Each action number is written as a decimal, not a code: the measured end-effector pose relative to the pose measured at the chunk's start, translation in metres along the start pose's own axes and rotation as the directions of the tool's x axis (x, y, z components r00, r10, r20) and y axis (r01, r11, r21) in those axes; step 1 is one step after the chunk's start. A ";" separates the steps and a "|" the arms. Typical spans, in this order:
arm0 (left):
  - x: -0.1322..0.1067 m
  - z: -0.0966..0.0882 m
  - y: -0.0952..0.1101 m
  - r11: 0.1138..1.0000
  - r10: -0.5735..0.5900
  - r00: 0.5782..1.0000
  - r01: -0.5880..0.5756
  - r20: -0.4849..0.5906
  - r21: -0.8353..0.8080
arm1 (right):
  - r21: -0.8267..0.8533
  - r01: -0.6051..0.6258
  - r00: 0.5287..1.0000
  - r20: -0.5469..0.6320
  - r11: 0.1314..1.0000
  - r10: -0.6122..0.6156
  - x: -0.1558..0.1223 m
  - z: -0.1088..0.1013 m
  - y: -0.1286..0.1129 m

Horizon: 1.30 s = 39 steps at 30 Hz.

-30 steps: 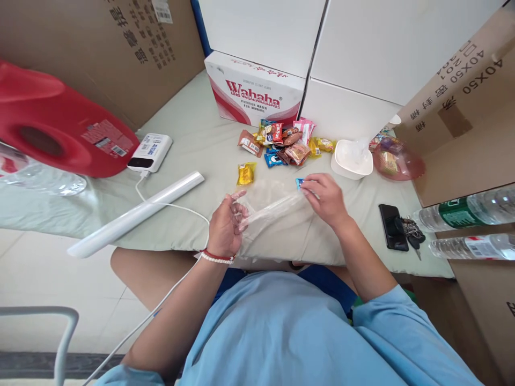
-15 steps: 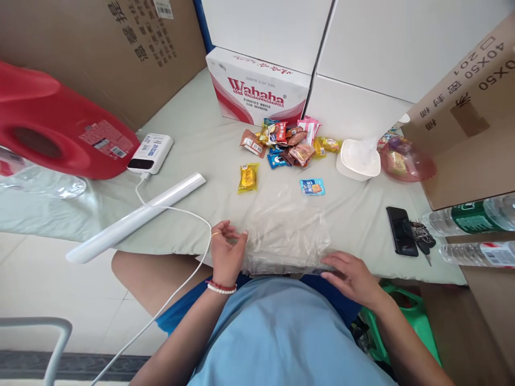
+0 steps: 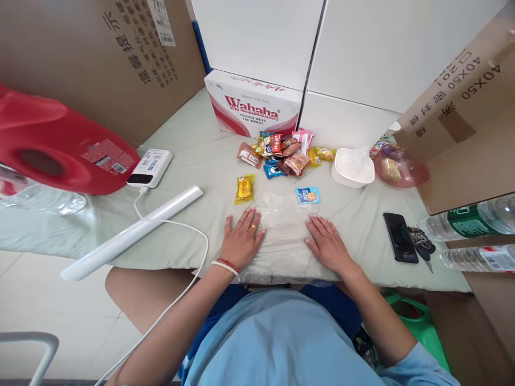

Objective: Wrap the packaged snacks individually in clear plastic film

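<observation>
A clear plastic bag [image 3: 284, 249] lies spread on the pale green cloth, reaching the near edge. My left hand [image 3: 242, 237] rests palm down on its left side, fingers stretched out. On the bag's right side my right hand [image 3: 328, 244] also lies flat, fingers extended. Neither hand grips anything. Just beyond the bag are a yellow-wrapped snack [image 3: 244, 188] on the left and a small blue snack packet [image 3: 308, 195] on the right. Farther back, a pile of wrapped snacks [image 3: 287, 153] sits in front of a white and red Wahaba carton [image 3: 255, 104].
A white tub [image 3: 353, 170] and a reddish bowl [image 3: 418, 176] stand right of the pile. A phone [image 3: 400, 238], keys [image 3: 422, 244] and plastic bottles [image 3: 480, 219] lie at right. Leftward are a white tube [image 3: 132, 233], a cabled white device [image 3: 149, 168] and a red jug [image 3: 72, 139].
Both hands have moved forward from the bag's near edge and now press flat on it. The plastic looks flatter. The view has tilted slightly.
</observation>
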State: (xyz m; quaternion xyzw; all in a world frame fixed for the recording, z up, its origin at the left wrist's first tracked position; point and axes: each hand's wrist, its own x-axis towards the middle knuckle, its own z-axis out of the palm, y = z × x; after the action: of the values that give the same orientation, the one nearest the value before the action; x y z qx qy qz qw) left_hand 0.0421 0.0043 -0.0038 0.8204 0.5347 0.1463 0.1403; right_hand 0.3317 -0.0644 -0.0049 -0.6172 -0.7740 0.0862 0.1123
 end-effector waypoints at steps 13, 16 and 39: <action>-0.019 -0.004 -0.023 0.983 0.026 0.999 -0.033 0.041 0.182 | 0.037 -0.046 0.991 -0.121 0.998 0.050 0.062 -0.058 0.034; -0.019 -0.004 -0.024 0.981 0.026 0.999 -0.035 0.046 0.190 | -0.055 -0.056 0.982 -0.184 0.997 0.045 0.137 -0.055 0.024; -0.021 -0.005 -0.026 0.984 0.044 0.999 -0.049 0.030 0.169 | 0.736 -0.500 0.831 0.259 0.457 0.492 0.025 -0.031 -0.054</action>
State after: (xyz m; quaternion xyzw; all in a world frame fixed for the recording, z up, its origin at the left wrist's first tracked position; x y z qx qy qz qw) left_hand 0.0106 -0.0044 -0.0111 0.8434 0.5241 0.0926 0.0733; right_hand 0.2840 -0.0522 0.0409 -0.7026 -0.4447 0.4438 0.3342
